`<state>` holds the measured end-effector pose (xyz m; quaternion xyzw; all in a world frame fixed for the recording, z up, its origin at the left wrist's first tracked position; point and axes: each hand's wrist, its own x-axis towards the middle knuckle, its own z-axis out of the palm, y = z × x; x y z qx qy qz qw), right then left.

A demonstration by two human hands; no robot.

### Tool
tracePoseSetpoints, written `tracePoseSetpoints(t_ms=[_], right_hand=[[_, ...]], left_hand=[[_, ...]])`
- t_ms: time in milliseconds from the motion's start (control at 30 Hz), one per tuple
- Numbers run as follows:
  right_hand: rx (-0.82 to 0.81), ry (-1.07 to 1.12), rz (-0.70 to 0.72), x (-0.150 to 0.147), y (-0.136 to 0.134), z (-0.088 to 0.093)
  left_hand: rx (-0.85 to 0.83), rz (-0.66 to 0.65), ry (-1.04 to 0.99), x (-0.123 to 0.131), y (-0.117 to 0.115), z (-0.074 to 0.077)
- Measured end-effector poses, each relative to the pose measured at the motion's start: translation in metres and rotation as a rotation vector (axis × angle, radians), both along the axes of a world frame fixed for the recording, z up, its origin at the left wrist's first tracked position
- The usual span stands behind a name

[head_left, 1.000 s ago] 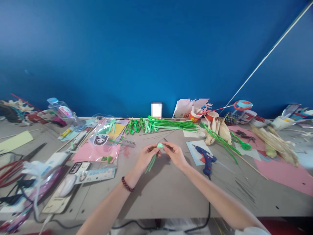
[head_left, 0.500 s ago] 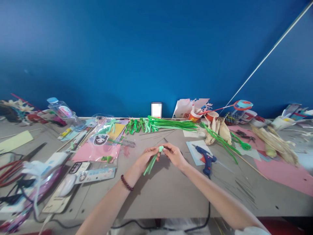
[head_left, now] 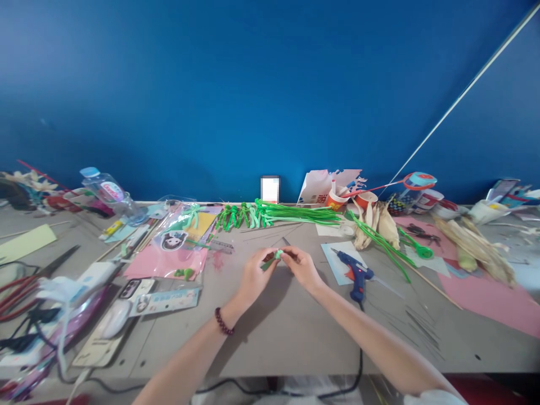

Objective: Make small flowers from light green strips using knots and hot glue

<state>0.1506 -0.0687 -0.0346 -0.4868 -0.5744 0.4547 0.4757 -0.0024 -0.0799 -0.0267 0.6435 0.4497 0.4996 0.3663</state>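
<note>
Between my fingertips, above the middle of the table, is a pale green pipe-cleaner piece (head_left: 278,255) with a small knotted head. My left hand (head_left: 255,275) is closed around it from the left and hides most of its stems. My right hand (head_left: 302,270) pinches the head from the other side with thumb and fingers. Behind both hands lies a row of knotted green pipe-cleaner pieces (head_left: 238,216), beside a bundle of long green pipe cleaners (head_left: 304,214).
A blue glue gun (head_left: 358,275) rests on the right, its cord running to the table's front edge. Dried corn husks (head_left: 386,228) and paper cups (head_left: 336,199) stand behind it. On the left are a pink packet (head_left: 164,261), a phone (head_left: 99,340), scissors (head_left: 59,263) and a bottle (head_left: 109,191).
My left hand has turned and closed further over the piece, so the stems that hung down to the left no longer show. The right hand stays nearly in place.
</note>
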Motion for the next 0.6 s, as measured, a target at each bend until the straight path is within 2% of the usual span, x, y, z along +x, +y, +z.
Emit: tracePoseSetpoints(t_ms=[200,367,467,600], right_hand=[[0.022,0.041,0.036,-0.001,-0.002,0.001],[-0.010,0.114,0.090,-0.001,0.001,-0.002],[-0.060,0.159,0.071,0.000,0.002,-0.003],[-0.087,0.226,0.072,-0.001,0.002,0.000]], left_hand=[[-0.066,0.032,-0.116,0.002,-0.001,-0.001],[-0.233,0.045,-0.235,0.002,0.002,0.001],[-0.380,-0.010,-0.410,0.002,0.006,0.002],[-0.557,-0.169,-0.536,0.000,0.011,0.001]])
